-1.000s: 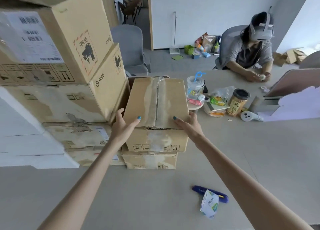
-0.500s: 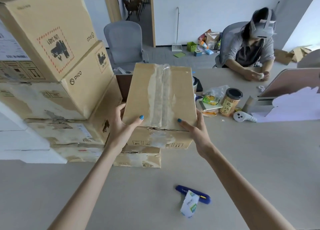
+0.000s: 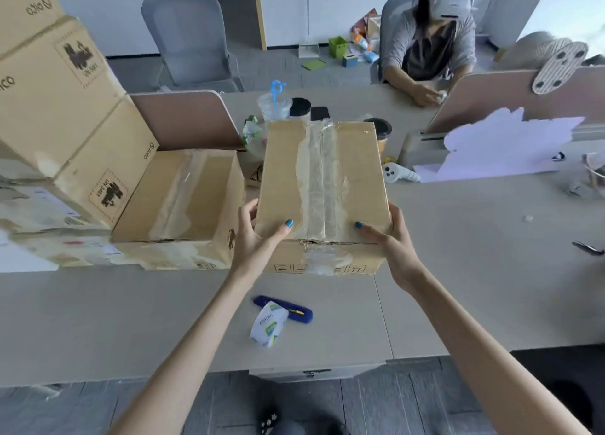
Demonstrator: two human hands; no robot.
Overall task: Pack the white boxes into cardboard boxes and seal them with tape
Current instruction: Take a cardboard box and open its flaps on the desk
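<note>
You hold a taped cardboard box [image 3: 324, 185] between both hands, at its near end. Your left hand [image 3: 258, 238] grips the near left corner, thumb flat on the top and fingers curled round the side. Your right hand [image 3: 389, 241] grips the near right corner the same way, thumb on the lid and fingers wrapped down the right wall. A wide strip of clear tape runs along the middle of the lid and folds over the near face. The box sits level in front of you over the counter [image 3: 474, 271]; you cannot tell whether its underside touches the surface.

Just to its left a second sealed box [image 3: 183, 198] lies on the counter, close to the held one but apart from it. Beyond that, large cartons [image 3: 59, 107] are stacked at the left edge.

Nearer to you, under your forearms, a blue utility knife [image 3: 294, 311] lies on the counter with a white packet [image 3: 268, 326] resting against it. Behind the held box stand a clear cup with a blue straw [image 3: 274, 105] and a white controller [image 3: 397, 172]. A person [image 3: 429, 41] sits across the counter.
</note>
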